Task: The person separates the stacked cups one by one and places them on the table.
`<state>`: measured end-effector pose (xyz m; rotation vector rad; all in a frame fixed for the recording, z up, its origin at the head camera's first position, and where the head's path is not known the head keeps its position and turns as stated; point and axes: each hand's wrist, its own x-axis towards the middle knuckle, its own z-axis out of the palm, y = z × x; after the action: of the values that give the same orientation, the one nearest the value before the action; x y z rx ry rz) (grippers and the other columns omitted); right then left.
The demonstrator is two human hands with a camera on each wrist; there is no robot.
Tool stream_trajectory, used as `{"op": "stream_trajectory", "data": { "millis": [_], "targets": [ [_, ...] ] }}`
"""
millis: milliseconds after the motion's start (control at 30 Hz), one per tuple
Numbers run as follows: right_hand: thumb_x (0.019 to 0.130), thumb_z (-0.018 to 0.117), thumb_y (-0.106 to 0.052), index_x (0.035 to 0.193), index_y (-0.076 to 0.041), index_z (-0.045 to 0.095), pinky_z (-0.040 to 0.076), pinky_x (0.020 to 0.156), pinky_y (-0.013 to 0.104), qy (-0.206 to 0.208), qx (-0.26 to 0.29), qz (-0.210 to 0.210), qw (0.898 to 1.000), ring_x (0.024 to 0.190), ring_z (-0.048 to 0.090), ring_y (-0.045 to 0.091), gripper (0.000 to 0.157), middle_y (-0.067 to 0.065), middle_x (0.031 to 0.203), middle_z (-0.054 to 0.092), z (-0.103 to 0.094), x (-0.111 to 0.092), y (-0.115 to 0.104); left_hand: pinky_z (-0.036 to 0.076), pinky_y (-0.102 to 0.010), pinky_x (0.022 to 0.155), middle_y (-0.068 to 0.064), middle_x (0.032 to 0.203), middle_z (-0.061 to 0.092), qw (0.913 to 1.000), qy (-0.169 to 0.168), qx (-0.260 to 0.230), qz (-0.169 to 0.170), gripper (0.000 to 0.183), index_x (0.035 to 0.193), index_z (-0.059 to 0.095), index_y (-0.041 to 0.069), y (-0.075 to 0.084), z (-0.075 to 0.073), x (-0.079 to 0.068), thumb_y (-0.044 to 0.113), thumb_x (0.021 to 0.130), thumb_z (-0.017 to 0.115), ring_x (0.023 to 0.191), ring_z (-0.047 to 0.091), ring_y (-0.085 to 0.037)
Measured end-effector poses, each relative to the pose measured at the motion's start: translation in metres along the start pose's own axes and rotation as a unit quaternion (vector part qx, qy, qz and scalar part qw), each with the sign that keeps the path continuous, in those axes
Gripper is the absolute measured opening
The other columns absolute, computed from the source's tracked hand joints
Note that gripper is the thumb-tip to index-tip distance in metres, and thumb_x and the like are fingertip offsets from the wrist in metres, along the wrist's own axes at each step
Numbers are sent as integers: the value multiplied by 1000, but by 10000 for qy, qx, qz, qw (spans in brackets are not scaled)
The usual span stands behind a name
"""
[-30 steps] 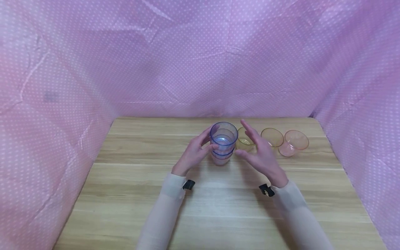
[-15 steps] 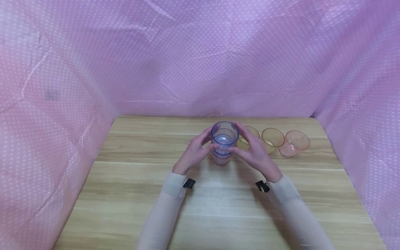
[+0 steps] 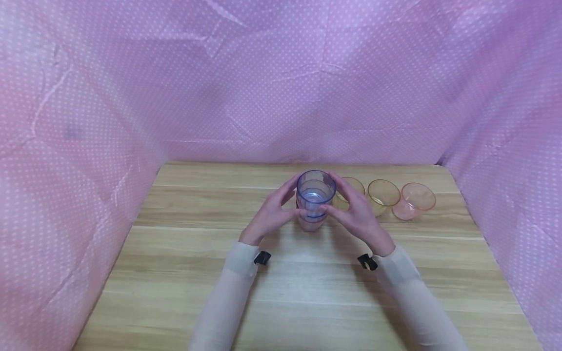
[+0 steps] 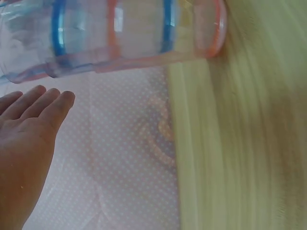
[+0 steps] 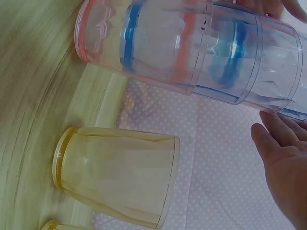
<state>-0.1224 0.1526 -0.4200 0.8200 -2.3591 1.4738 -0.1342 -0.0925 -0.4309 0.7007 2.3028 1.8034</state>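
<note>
A nested stack of clear tinted cups [image 5: 158, 45] stands upright on the table, with blue and orange-pink bands along its side. On top is a blue-rimmed cup [image 3: 315, 195]. My left hand [image 3: 274, 212] is cupped beside the stack's left side; in the left wrist view its straight fingers [image 4: 48, 105] lie a small gap away from the cups. From the right, my right hand [image 3: 362, 217] holds the upper part, thumb in front and fingertips [image 5: 269, 127] against the side near the rim. Some of the right fingers are hidden behind the cup.
Right of the stack, two yellow cups stand in a row: one yellow cup [image 5: 115, 175] partly behind my right hand and another yellow cup [image 3: 383, 193]. A pink cup [image 3: 413, 197] ends the row. The wooden table [image 3: 175, 273] meets a pink dotted cloth [image 3: 246, 97] behind.
My right hand has come left from beside the stack to its upper part. The left thumb has drawn back slightly, and the left wrist has shifted a little left. The stack stays put.
</note>
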Motion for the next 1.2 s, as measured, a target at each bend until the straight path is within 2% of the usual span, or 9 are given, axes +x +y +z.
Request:
{"op": "stream_trajectory", "data": {
  "millis": [133, 367, 467, 700, 933, 1200],
  "targets": [
    [79, 85, 6, 153, 5, 42, 42, 118, 33, -11, 74, -28, 10000, 137, 53, 40, 85, 23, 150, 53, 1, 0, 0, 33, -26, 123, -4, 166, 36, 9998, -187, 56, 6, 96, 164, 31, 18, -8, -2, 0, 11, 86, 86, 151, 35, -17],
    [80, 85, 6, 153, 5, 42, 41, 118, 30, -33, 164, -5, 9999, 137, 53, 39, 84, 21, 150, 53, 2, 0, 0, 37, -31, 121, -10, 158, 48, 9988, -322, 262, -267, 83, 161, 37, 12, -13, -5, 4, 16, 91, 82, 144, 46, -26],
    [81, 85, 5, 153, 5, 42, 42, 118, 31, -65, 158, 15, 9999, 137, 53, 38, 84, 21, 151, 53, 2, -1, 0, 39, -30, 120, -12, 155, 51, 9987, -382, 252, -205, 79, 159, 40, 9, -13, -5, 6, 13, 92, 81, 142, 49, -27],
    [78, 85, 9, 155, 11, 33, 39, 120, 41, -430, 324, -35, 9985, 141, 47, 43, 92, 27, 155, 45, -5, 6, 0, 42, -26, 117, -12, 153, 54, 9985, -466, 294, 37, 71, 156, 44, 5, -13, -4, 7, 8, 93, 78, 139, 53, -26],
    [78, 90, -3, 159, 4, 31, 39, 120, 50, -985, 236, 257, 9945, 143, 45, 40, 101, 22, 159, 42, -12, 18, -1, 44, -27, 116, -15, 151, 55, 9987, -433, 274, 75, 70, 154, 45, 3, -14, -3, 7, 6, 92, 78, 138, 54, -28],
    [75, 94, -8, 160, 2, 29, 40, 119, 53, -1129, 204, 581, 9917, 139, 50, 41, 107, 23, 155, 47, -14, 24, 0, 44, -27, 116, -17, 150, 56, 9989, -437, 192, 41, 70, 155, 45, 3, -14, -2, 9, 4, 93, 77, 138, 54, -29]
  ]
}}
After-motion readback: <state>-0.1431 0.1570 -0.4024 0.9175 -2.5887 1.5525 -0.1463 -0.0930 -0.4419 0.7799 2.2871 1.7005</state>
